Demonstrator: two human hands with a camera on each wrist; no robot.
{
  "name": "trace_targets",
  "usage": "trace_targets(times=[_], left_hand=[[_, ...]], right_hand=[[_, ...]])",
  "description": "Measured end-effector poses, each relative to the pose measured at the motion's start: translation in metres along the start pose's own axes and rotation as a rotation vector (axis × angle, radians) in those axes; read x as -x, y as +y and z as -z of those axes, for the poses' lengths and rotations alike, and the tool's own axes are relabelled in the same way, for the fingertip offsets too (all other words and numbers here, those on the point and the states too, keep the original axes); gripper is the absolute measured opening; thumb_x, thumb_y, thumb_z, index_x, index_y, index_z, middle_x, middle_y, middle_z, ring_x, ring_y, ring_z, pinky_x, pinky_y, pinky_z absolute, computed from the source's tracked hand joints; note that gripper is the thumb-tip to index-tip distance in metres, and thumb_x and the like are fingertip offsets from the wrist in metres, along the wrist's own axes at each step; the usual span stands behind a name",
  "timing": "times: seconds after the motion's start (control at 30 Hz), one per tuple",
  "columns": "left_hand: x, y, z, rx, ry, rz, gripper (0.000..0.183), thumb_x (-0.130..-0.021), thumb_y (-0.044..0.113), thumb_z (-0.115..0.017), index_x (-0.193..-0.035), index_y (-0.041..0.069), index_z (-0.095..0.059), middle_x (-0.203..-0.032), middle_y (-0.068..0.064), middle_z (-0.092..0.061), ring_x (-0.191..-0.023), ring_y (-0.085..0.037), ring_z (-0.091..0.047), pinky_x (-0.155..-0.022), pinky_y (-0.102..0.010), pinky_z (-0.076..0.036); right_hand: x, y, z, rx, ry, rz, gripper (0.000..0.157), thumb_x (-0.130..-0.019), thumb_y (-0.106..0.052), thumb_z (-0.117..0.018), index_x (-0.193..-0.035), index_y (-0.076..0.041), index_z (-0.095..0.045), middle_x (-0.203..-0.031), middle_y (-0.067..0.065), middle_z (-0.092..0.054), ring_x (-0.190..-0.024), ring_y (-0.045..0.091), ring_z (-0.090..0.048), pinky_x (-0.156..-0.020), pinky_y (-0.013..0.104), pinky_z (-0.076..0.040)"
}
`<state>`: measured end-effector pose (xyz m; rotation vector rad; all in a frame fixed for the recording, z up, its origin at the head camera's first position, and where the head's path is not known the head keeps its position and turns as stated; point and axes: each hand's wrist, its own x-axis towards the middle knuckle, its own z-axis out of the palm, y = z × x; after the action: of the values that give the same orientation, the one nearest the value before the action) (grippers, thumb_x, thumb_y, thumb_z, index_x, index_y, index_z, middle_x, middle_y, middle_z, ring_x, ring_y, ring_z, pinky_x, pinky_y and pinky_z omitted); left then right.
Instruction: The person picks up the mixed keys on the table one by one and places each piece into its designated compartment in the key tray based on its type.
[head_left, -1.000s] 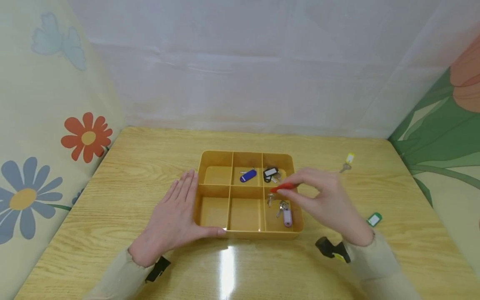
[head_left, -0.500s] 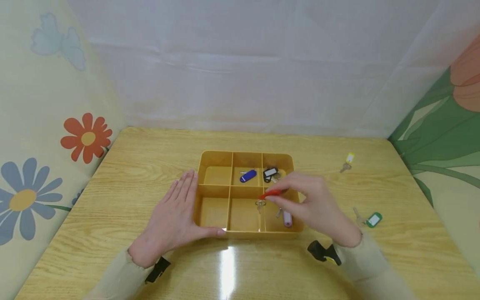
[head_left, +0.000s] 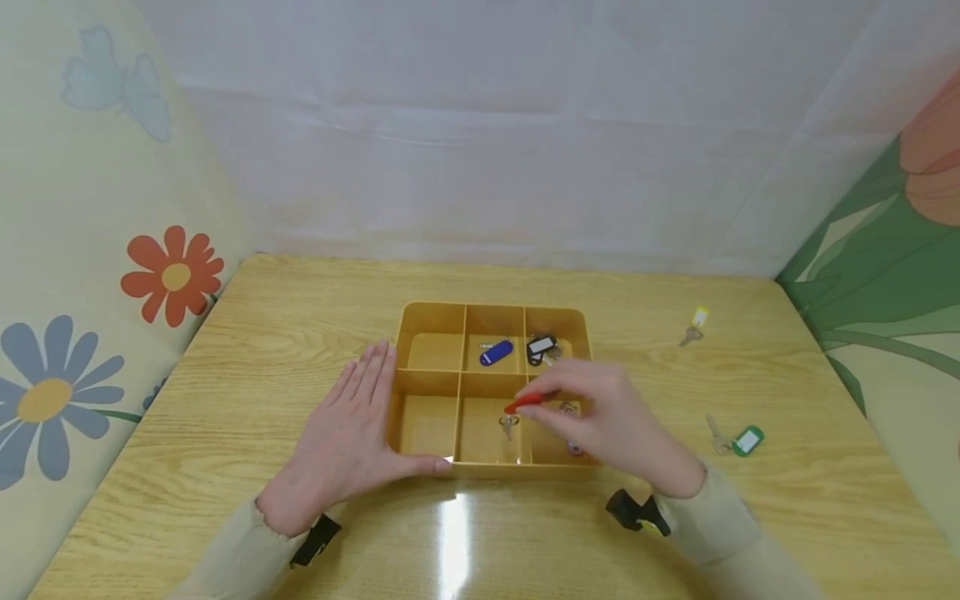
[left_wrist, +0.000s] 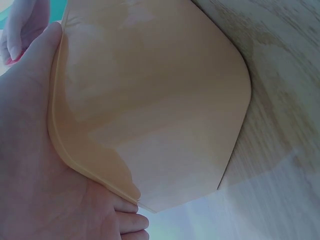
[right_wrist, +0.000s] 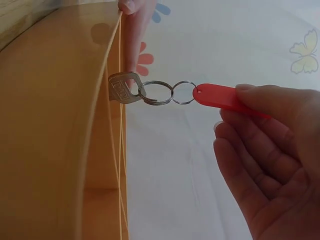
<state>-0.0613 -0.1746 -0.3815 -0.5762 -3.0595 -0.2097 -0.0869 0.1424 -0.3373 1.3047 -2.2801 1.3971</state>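
Note:
A yellow-orange six-compartment organizer tray stands on the wooden table. My left hand rests along its left side, fingers straight and thumb along the front rim. With thumb and fingers, my right hand pinches a red key tag above the tray. From its rings hangs a key, over the front middle compartment. A blue key tag lies in the back middle compartment, and black key tags with keys in the back right one. In the front right one, my right hand partly covers a lilac key tag.
Right of the tray, a key with a green tag lies on the table. Farther back is a key with a yellow tag. A white cloth backdrop and flower-printed side panels surround the table.
My right hand has carried the red key tag and its key left and slightly nearer, from the front right compartment to over the front middle one. The left hand stays in place.

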Motion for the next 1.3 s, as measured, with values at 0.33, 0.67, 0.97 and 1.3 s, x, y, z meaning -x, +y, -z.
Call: trace_targets(times=[0.33,0.67,0.97,1.3], left_hand=[[0.0,0.0,0.0,0.003,-0.006,0.006,0.148,-0.066,0.102,-0.04,-0.16,-0.005,-0.003,-0.166,-0.02,0.004,-0.154,-0.036,-0.003,-0.124,-0.047,-0.009],[0.0,0.0,0.0,0.006,-0.006,0.003,0.148,-0.066,0.102,-0.041,-0.16,-0.005,-0.003,-0.166,-0.021,0.004,-0.154,-0.036,-0.003,-0.124,-0.047,-0.009],[0.0,0.0,0.0,0.015,-0.013,0.009,0.148,-0.065,0.102,-0.041,-0.16,-0.005,-0.002,-0.167,-0.022,0.001,-0.154,-0.035,-0.002,-0.124,-0.048,-0.009],[0.0,0.0,0.0,0.002,-0.007,0.001,0.147,-0.067,0.102,-0.04,-0.16,-0.005,-0.002,-0.166,-0.021,0.004,-0.153,-0.037,-0.003,-0.124,-0.047,-0.009]], right_hand=[[0.004,0.006,-0.008,0.019,-0.013,0.001,0.021,-0.084,0.0,-0.081,-0.1,-0.013,-0.077,-0.097,-0.006,-0.074,-0.075,0.005,-0.064,-0.06,0.018,-0.055],[0.009,0.008,-0.01,0.025,-0.016,-0.034,0.018,-0.086,-0.005,-0.081,-0.101,-0.015,-0.078,-0.096,-0.008,-0.074,-0.071,0.004,-0.061,-0.053,0.017,-0.049],[0.014,0.011,-0.013,0.016,-0.019,-0.1,0.025,-0.083,0.002,-0.082,-0.099,-0.016,-0.078,-0.095,-0.009,-0.075,-0.077,0.006,-0.066,-0.057,0.025,-0.054],[0.015,0.013,-0.013,0.019,-0.02,-0.119,0.025,-0.084,0.002,-0.081,-0.102,-0.015,-0.078,-0.097,-0.009,-0.074,-0.085,0.008,-0.068,-0.071,0.03,-0.06]])
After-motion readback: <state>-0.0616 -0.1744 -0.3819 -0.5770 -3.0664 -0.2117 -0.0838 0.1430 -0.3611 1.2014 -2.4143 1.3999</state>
